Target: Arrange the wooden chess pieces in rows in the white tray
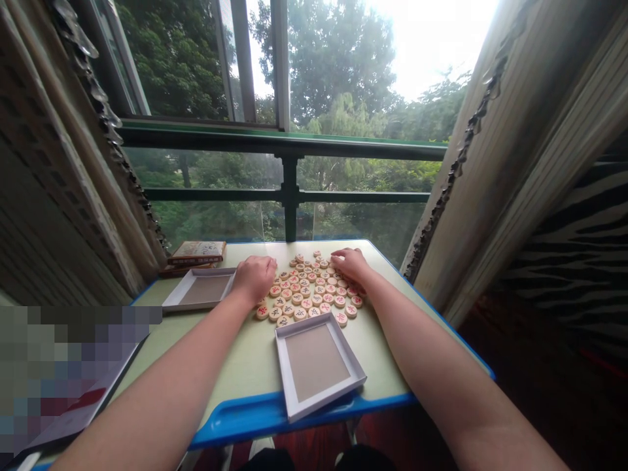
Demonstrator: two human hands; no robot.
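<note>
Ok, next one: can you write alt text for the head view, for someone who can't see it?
A person's left hand and right hand flank a spread of round pieces marked with red or black characters on a pale, blue-edged table. One shallow open box lies nearest the viewer, a second box beside the left hand; trees show outside.

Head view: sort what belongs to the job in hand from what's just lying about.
Job in hand:
round pieces between the hands
near shallow tray, probably
far shallow tray, probably

Apparently just lying about:
boxlike stack, far left
flat item, left edge, partly pixelated
</note>
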